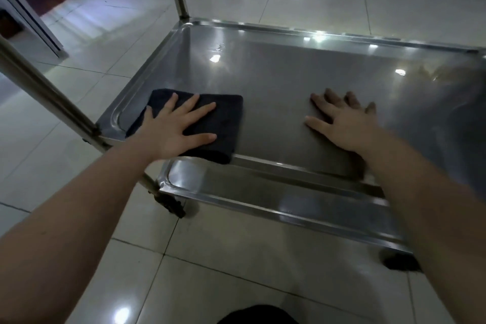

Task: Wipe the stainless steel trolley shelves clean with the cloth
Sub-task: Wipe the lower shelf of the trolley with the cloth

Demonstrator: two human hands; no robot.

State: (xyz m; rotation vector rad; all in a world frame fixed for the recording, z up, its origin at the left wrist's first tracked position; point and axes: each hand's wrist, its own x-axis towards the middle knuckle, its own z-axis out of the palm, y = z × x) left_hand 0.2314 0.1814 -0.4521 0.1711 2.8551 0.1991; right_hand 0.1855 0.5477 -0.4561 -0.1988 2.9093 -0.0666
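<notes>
A folded dark cloth [226, 116] was pressed onto the near left corner of the trolley shelf [289, 73] by the left hand [173, 126], fingers [205, 108] spread straight, likely for even wiping; the right hand [342, 123], flat and empty, was braced further right.

The steel trolley shelf [289, 73] carries a folded dark cloth [227, 116] under my left hand [175, 126], my right hand [342, 126] flat on bare metal.

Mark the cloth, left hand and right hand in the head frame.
cloth [228, 121], head view, uncovered right part.
left hand [171, 131], head view, back of the hand, flat on the cloth.
right hand [342, 127], head view, back of the hand, flat on the shelf [276, 102].
</notes>
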